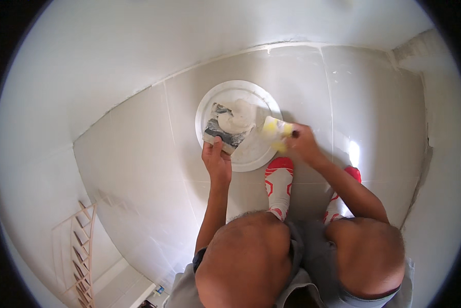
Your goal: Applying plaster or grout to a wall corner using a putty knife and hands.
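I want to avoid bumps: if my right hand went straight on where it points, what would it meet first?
Scraper leading, your right hand would probably first meet the pale paste on the flat tool in your left hand, though its height above the round white tray is unclear.

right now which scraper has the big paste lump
The dark-faced scraper in the left hand bears the paste lump; the yellow-and-white scraper in the right hand shows none.

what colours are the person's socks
The socks are white and red, with solid red toes, shown in the head view.
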Demonstrator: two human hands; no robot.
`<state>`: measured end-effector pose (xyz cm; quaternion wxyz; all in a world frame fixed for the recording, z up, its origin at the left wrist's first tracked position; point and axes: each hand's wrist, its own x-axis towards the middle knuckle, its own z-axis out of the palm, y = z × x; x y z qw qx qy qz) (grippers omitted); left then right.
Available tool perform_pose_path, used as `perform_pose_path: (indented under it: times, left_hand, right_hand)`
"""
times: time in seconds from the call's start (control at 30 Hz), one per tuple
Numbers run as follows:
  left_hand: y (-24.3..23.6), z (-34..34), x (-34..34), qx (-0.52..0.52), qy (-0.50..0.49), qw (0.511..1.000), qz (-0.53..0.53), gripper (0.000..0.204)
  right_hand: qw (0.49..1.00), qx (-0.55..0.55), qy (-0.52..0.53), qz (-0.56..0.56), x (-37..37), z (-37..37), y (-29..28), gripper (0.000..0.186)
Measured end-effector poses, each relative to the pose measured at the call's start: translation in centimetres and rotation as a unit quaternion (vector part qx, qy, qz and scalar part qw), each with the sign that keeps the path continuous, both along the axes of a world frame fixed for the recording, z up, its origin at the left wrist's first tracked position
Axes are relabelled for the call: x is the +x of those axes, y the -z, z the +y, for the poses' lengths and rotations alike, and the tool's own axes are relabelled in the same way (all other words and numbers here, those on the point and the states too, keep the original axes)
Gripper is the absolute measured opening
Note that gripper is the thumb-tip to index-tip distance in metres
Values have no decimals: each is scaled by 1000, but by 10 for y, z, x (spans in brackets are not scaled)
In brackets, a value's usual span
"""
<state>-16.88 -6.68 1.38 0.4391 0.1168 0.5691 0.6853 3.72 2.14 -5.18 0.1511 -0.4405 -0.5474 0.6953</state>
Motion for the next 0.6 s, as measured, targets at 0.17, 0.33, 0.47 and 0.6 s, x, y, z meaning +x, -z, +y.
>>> perform_pose_path:
  times: [0.17, 0.33, 0.47, 0.6]
  left_hand:
    - [4, 25, 34, 58, 36, 997, 30, 31]
    - [-10, 35, 75, 68, 103, 983, 134, 21]
    - [-10, 42, 93, 9, 165, 926, 338, 14]
    - [-3, 52, 94, 156, 223, 792, 546, 25]
  right_hand:
    - [921, -265, 216, 187, 35, 4, -43, 31]
    - [867, -312, 307, 237, 42, -5, -55, 31]
    - [848, -320, 332, 261, 45, -2, -55, 31]
    - [857, -264, 293, 332, 63, 2, -51, 30]
